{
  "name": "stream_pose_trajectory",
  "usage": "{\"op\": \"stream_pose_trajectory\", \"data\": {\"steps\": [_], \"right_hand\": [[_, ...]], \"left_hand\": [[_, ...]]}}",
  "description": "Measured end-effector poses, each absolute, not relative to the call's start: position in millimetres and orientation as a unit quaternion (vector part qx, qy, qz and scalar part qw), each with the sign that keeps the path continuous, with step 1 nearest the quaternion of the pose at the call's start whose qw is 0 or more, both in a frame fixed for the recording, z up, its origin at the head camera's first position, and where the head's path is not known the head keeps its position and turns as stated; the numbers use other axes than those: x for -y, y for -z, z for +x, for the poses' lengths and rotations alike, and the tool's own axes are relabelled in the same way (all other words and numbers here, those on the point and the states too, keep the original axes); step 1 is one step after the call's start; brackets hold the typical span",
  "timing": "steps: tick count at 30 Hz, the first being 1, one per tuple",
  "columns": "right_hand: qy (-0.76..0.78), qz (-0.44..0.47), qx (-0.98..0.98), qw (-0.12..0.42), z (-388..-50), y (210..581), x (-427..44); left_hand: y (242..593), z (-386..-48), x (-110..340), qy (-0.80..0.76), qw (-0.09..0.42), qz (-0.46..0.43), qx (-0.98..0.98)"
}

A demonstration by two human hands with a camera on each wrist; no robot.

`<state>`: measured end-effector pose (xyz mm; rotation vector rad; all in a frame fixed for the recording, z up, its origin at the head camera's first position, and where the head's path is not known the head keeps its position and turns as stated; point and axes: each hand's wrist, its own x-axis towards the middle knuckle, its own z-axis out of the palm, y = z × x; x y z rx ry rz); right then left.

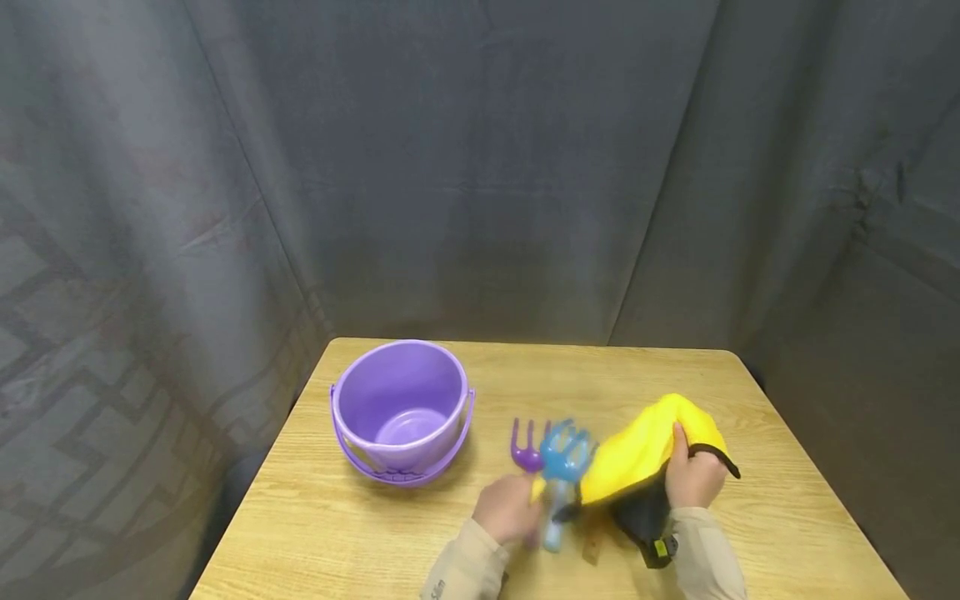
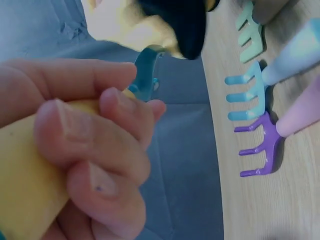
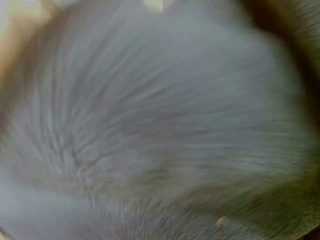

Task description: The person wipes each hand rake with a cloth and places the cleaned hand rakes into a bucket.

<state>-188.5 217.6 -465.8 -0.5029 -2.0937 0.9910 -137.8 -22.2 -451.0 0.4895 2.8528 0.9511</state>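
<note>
My left hand [image 1: 510, 508] grips the yellow handle [image 2: 30, 175] of a toy rake with a blue head [image 2: 145, 72], its fingers curled round it. My right hand [image 1: 693, 479] pinches the edge of a yellow cloth bag [image 1: 637, 450] with black trim and a black lower part. Dark grey fabric [image 3: 150, 115] fills the right wrist view and is blurred. On the table beneath the left hand lie a purple toy rake [image 2: 270, 145], a light blue one [image 2: 255, 92] and a green one [image 2: 252, 40]. In the head view the raised rake overlaps the light blue one.
A purple bucket [image 1: 345, 437] stands upright on the left of the wooden table [image 1: 300, 533], its handle hanging down in front. Grey curtains [image 1: 480, 167] hang behind the table and on both sides.
</note>
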Motion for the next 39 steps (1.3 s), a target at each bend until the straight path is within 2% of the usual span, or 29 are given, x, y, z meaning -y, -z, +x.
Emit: {"op": "stream_pose_trajectory", "data": {"steps": [3, 7, 13, 15, 23, 31, 34, 39], "right_hand": [[-0.427, -0.213, 0.794, 0.378, -186, 462, -217], [-0.471, -0.221, 0.768, 0.373, -183, 459, -217], [-0.46, -0.149, 0.754, 0.444, -181, 455, -209], [-0.481, -0.137, 0.746, 0.44, -179, 451, -204], [-0.681, -0.132, 0.651, 0.306, -163, 435, -180], [-0.709, -0.149, 0.65, 0.229, -154, 429, -167], [-0.788, -0.116, 0.57, 0.204, -154, 426, -164], [-0.884, 0.016, 0.45, 0.127, -155, 431, -163]], "left_hand": [[450, -137, 24, -0.322, 0.046, 0.141, -0.935], [449, -139, 24, -0.323, 0.018, 0.146, -0.935], [447, -141, 21, -0.338, 0.001, 0.153, -0.929], [446, -141, 20, -0.343, -0.002, 0.151, -0.927], [437, -145, 14, -0.366, -0.064, 0.19, -0.909], [430, -144, 7, -0.358, -0.09, 0.226, -0.902], [429, -143, 6, -0.364, -0.078, 0.217, -0.902], [429, -140, 1, -0.378, -0.056, 0.21, -0.9]]}}
